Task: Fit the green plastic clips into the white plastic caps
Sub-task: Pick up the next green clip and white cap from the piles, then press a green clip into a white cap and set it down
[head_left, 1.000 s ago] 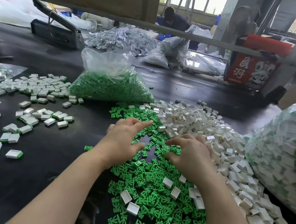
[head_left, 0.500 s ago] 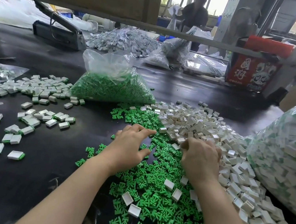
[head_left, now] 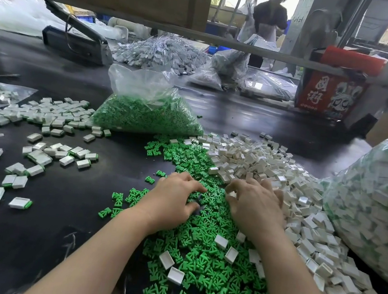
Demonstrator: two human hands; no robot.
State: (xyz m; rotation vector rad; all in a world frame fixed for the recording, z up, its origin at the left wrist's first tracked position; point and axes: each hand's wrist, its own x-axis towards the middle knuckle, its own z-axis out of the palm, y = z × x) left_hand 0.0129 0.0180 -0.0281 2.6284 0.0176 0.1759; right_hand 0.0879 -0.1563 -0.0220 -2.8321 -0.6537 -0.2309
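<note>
Green clips (head_left: 199, 256) heaped on black tabletop (head_left: 23, 234), under and between both hands. Left hand (head_left: 172, 200): grip loosely curled, fingertips on clips, hold unclear. Right hand (head_left: 255, 209): thumb and forefinger pinch white cap (head_left: 231, 194). White caps (head_left: 284, 175) piled just right of that grip.

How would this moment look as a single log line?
stage: picking parts | left hand: over green clips | right hand: pinching white cap | fitted: not yet
</note>
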